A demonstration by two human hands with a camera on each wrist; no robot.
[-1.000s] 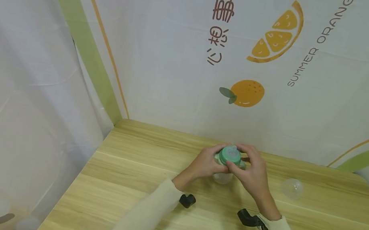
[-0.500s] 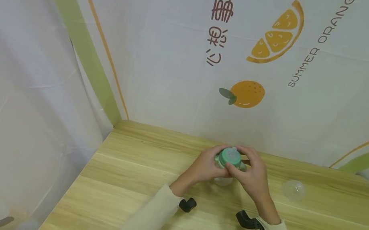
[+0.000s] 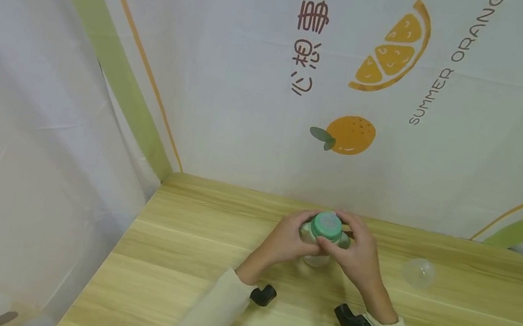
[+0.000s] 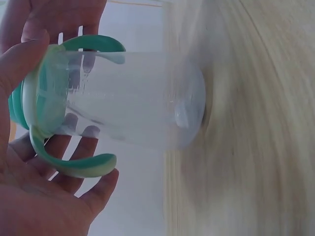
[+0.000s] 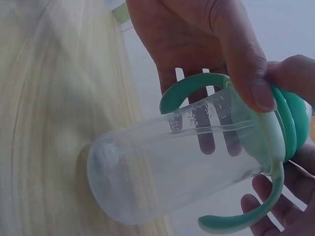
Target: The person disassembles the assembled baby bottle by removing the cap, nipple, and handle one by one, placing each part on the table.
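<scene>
A clear baby bottle (image 4: 123, 98) with measuring marks has a green lid (image 3: 327, 226) and two curved green handles. My left hand (image 3: 286, 240) and right hand (image 3: 355, 254) hold its upper end from both sides. In the right wrist view, the right thumb (image 5: 246, 69) lies on the pale ring just below the lid, with fingers behind the bottle. The left thumb (image 4: 19, 64) presses at the same ring in the left wrist view. The bottle's base (image 5: 106, 182) is at the wooden table; I cannot tell whether it touches.
A clear dome-shaped cover (image 3: 418, 273) lies on the wooden table (image 3: 202, 268), to the right of the right hand. Black wrist mounts (image 3: 353, 320) stick out from both sleeves. A white printed curtain (image 3: 231, 94) hangs directly behind the table's far edge.
Both hands stay on the upper end of the bottle. The lid has shifted slightly and a little more of the bottle's shoulder shows. The head view has tilted slightly upward.
</scene>
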